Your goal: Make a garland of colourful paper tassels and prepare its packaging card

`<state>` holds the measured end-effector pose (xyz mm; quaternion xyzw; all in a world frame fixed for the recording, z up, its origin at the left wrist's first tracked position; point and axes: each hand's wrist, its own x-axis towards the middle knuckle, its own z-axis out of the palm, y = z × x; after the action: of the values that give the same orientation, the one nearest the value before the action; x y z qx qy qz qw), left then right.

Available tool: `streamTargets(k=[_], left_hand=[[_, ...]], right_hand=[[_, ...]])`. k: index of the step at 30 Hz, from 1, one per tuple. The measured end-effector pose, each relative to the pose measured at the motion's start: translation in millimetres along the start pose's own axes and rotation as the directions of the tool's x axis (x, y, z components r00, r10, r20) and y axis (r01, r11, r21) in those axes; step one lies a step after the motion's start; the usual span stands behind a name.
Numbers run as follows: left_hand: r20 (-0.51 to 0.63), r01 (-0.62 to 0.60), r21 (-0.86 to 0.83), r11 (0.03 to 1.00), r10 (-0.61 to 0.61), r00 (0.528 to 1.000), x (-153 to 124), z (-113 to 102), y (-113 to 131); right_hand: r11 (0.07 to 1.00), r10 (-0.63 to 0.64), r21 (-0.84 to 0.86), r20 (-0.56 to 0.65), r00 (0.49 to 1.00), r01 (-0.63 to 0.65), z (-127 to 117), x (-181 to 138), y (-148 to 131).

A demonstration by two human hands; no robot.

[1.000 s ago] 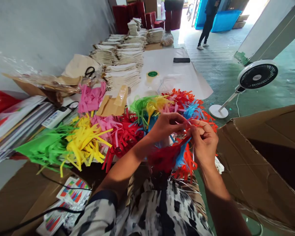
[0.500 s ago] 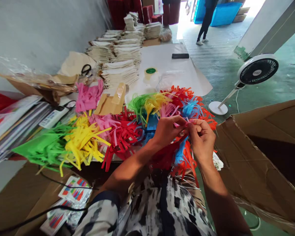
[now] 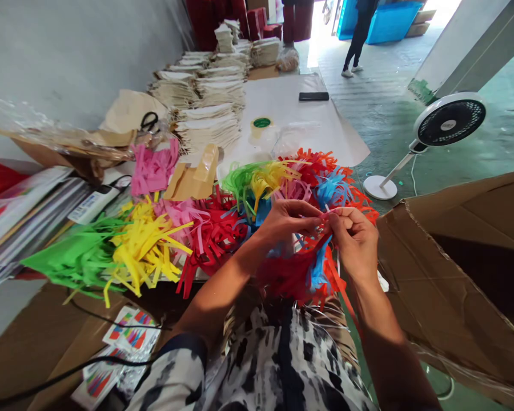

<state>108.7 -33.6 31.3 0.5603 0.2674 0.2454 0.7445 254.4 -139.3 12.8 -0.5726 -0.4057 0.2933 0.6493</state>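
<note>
My left hand (image 3: 293, 218) and my right hand (image 3: 354, 237) meet fingertip to fingertip above the table's near edge, both closed in a pinch. A thin white ribbon (image 3: 327, 209) pokes up between the fingertips. Most of it is hidden by the fingers. Below my hands hang dark red fringe (image 3: 289, 277), blue fringe (image 3: 319, 274) and orange-red fringe (image 3: 332, 271). Just beyond them lie more cut-strip bundles: a green one (image 3: 240, 180), a yellow one (image 3: 268, 178), a red one (image 3: 308, 162) and a light blue one (image 3: 334, 187).
Green fringe (image 3: 79, 251), yellow fringe (image 3: 143, 245) and red fringe (image 3: 212, 234) lie along the left. Farther back are stacked cream bundles (image 3: 209, 125), tape (image 3: 262, 124) and scissors (image 3: 149, 121). A cardboard box (image 3: 411, 251) and a fan (image 3: 448, 123) stand to the right. A person (image 3: 357, 40) stands beyond.
My left fingers have straightened, and the fingertips stay together. The red and orange fringe beneath my hands has shifted. My right hand has moved slightly right.
</note>
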Motion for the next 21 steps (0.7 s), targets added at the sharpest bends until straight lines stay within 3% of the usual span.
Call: streamTargets(k=[6,14,21], left_hand=[[-0.080,-0.037,0.049,0.998,0.041,0.996,-1.7,4.5,-3.6],[-0.131,-0.034,0.032,0.999,0.038,0.991,-5.2,4.9,-3.1],[-0.135,-0.107,0.014,0.994,0.108,0.985,-3.7,5.7,-7.4]], right_hand=[[0.999,0.031,-0.036,0.078,0.996,-0.028,-0.3,0.6,1.3],[0.997,0.031,-0.071,0.076,0.997,-0.026,2.2,1.3,-2.0],[0.998,0.024,-0.052,0.078,0.997,-0.020,4.0,-0.1,-4.6]])
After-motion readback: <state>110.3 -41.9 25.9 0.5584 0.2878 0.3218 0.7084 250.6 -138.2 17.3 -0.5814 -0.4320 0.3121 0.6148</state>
